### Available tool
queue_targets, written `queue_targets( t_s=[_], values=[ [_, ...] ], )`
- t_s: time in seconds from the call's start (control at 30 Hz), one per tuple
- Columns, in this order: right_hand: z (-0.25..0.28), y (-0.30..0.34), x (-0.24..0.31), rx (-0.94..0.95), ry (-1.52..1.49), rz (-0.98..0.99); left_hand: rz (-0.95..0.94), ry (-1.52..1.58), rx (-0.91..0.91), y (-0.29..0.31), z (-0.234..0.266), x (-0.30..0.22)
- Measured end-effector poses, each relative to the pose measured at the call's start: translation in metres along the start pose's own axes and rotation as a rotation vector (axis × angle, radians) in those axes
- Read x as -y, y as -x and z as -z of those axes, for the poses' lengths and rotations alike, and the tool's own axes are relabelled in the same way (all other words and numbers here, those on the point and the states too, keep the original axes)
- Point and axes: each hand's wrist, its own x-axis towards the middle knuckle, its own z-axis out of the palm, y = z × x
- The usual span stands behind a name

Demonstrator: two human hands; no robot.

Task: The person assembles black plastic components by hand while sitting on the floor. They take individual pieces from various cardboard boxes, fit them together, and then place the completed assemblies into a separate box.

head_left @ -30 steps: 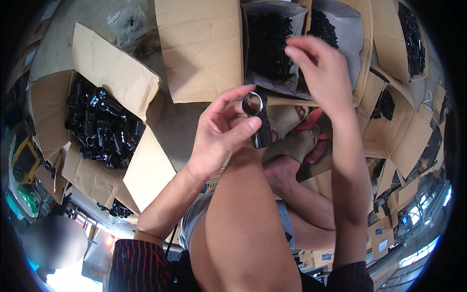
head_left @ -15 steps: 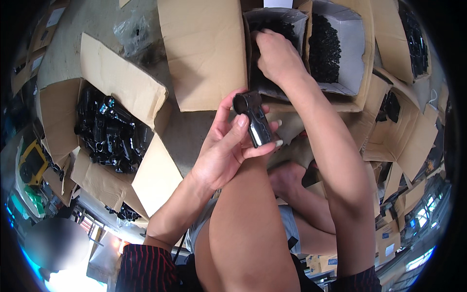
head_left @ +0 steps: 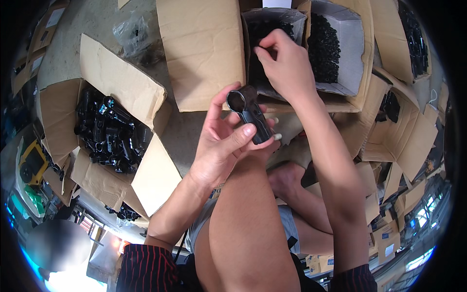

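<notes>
My left hand holds a glossy black tubular pipe fitting above my raised knee. Its round open end faces up and to the left, and my thumb presses along its side. Over the left compartment of a divided cardboard box, my right hand has thumb and forefinger brought together. Whatever may be between those fingertips is too small to make out. Dark small parts lie in that compartment, partly covered by my hand. A heap of small black pieces fills much of the right compartment.
At left, an open carton holds many black tubular fittings. A clear plastic bag lies on the floor beyond it. More cartons with black parts stand at right. My bent legs occupy the near middle.
My right hand has lifted back a little out of the left compartment, its fingertips now showing in a pinch. The fitting in my left hand has tilted and shifted slightly left.
</notes>
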Motion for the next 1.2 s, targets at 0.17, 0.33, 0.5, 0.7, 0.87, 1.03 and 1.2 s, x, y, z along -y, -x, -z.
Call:
queue_targets(
  t_s=[0.17,0.33,0.5,0.7,0.87,1.03,1.2],
  values=[
    [0.018,0.048,0.007,-0.122,-0.782,-0.155,-0.103,-0.186,-0.106,-0.006,0.005,-0.004],
    [0.043,0.107,0.025,0.098,-0.619,-0.27,-0.159,-0.256,-0.038,-0.008,0.009,-0.004],
    [0.048,0.121,0.038,0.061,-0.473,-0.145,-0.187,-0.477,0.039,-0.006,0.01,-0.002],
    [0.062,0.113,0.035,0.124,-0.263,0.014,-0.322,-0.576,0.102,-0.006,0.009,0.003],
    [0.06,0.111,0.04,0.114,-0.449,-0.089,-0.337,-0.581,0.151,-0.004,0.003,0.001],
    [0.046,0.118,0.032,-0.023,-0.613,-0.136,-0.391,-0.665,0.215,-0.004,0.006,0.0],
    [0.042,0.125,0.031,-0.075,-0.643,-0.158,-0.378,-0.631,0.205,-0.004,0.005,0.003]
  ],
)
